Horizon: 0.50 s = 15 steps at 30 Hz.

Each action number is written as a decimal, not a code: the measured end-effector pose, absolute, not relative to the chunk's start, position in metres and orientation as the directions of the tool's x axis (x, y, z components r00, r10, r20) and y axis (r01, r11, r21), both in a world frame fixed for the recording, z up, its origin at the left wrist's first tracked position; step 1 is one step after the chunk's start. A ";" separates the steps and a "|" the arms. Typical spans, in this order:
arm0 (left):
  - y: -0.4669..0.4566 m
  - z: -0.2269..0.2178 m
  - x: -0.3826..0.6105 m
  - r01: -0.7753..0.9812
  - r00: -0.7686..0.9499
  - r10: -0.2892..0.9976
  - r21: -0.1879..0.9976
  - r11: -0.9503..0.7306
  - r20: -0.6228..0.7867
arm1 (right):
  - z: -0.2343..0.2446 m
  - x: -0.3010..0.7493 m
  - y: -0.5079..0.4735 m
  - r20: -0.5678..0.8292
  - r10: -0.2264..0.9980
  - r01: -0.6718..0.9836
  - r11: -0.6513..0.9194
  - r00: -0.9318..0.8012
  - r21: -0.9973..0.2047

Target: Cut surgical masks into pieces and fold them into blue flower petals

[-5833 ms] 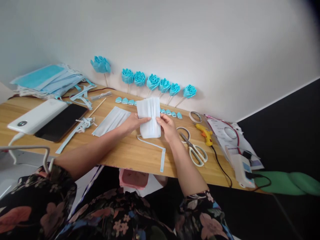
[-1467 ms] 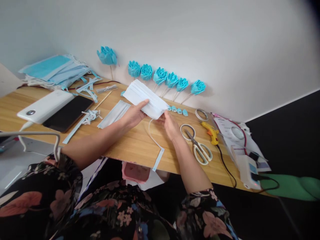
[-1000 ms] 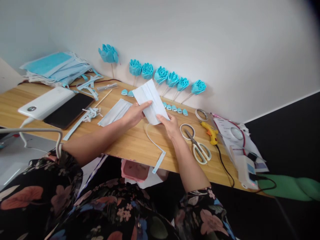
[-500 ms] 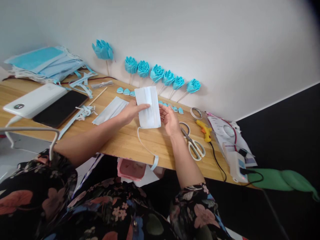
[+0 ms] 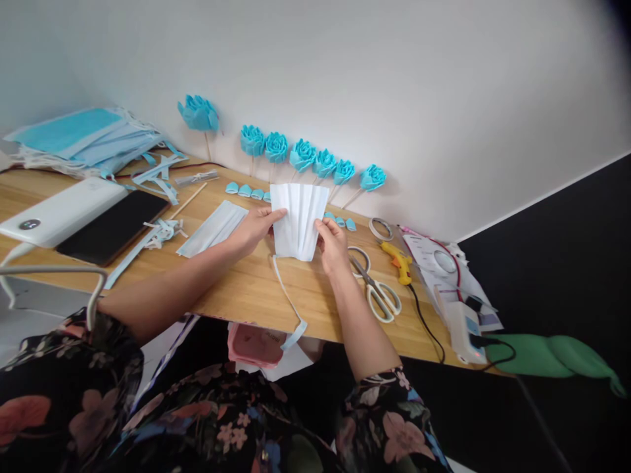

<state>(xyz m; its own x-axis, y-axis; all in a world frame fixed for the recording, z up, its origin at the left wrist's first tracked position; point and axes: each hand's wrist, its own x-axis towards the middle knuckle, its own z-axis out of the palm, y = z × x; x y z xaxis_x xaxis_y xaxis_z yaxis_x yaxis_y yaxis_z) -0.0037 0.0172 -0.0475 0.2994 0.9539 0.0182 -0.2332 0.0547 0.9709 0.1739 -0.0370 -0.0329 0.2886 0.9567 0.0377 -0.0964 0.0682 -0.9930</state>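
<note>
A pale pleated face mask (image 5: 298, 220) is held up over the table, its folds spread wider at the top. My left hand (image 5: 257, 228) pinches its left edge, thumb on the near face. On the opposite edge my right hand (image 5: 332, 243) grips it the same way; the fingers behind are partly hidden. From the mask's lower left corner hangs an ear loop with a cut strip (image 5: 294, 335) at its end. Another folded mask (image 5: 213, 228) lies flat beside my left forearm. Small blue petal pieces (image 5: 245, 190) sit in a row behind the mask.
Blue flowers on sticks (image 5: 302, 156) lean against the wall. Scissors (image 5: 378, 292), a tape roll (image 5: 381, 228) and a yellow glue gun (image 5: 397, 261) lie right. A mask stack (image 5: 83, 138), a white power bank (image 5: 62, 207), a phone (image 5: 114, 226) and scraps (image 5: 162, 233) are left.
My right hand has taken hold of the mask's right edge. The pleats have been pulled apart, so the mask is wider. The hanging strip has swung left.
</note>
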 end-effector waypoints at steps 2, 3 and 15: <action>0.016 -0.047 -0.004 -0.277 0.290 0.957 0.959 0.056 0.028 | -0.034 0.174 -0.037 0.034 0.955 -0.117 0.071 0.293 -0.991; 0.016 -0.047 -0.004 -0.296 0.288 0.957 0.954 0.055 0.034 | -0.034 0.174 -0.037 0.034 0.955 -0.119 0.072 0.296 -0.990; 0.014 -0.035 -0.005 -0.258 0.252 0.968 0.965 0.056 0.011 | -0.039 0.175 -0.032 0.030 0.916 -0.238 0.135 0.399 -0.962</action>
<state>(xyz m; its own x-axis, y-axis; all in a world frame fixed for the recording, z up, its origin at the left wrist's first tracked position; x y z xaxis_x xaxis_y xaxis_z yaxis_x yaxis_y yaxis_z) -0.0053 0.0143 -0.0347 0.2521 0.9676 0.0108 -0.2575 0.0564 0.9646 0.1752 -0.0324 -0.0386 0.3993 0.9163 0.0302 -0.2379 0.1354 -0.9618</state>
